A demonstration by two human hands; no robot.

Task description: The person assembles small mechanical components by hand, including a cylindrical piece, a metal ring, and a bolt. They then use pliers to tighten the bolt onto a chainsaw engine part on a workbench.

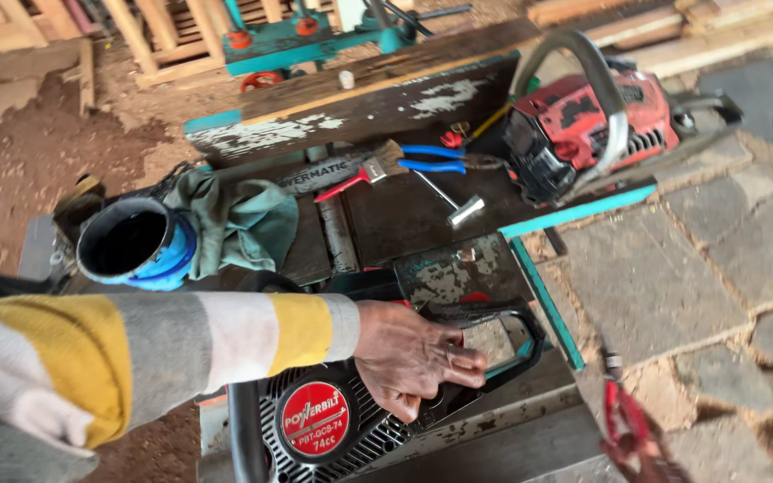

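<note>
While it lies at the near edge of the desk point(458, 192), the black chainsaw point(351, 420) with its round red badge and ribbed housing is gripped by one of the hands: the left hand point(413, 358) comes in from the left, palm down, fingers curled shut around the black rear handle point(494, 317). The forearm stretches almost level across the view in a sleeve point(181, 344) banded yellow, grey and white. The right hand does not appear in view, so whether it is apart from the left or holding anything cannot be told.

Just beyond the gripped saw, a scuffed dark metal plate point(449, 268) rests on the desk. Farther back lie a small brush with a red handle point(360, 174), blue-handled pliers point(436, 158) and a thin T-shaped metal wrench point(454, 204). To the left, a crumpled green cloth point(243, 224) sits beside a blue-rimmed dark funnel or cup point(131, 243) lying on its side with its mouth toward the camera. At the far right of the desk stands a second chainsaw point(601, 116), red with a grey wraparound handle.

The desk is dark, worn wood edged with chipped teal paint. On the right the floor point(717, 259) is irregular stone paving with sandy joints; a red-handled tool point(628, 420) lies there near the desk's corner. On the left is reddish bare earth point(20, 152), and stacked timber point(700, 31) and a teal machine point(306, 40) stand behind.
</note>
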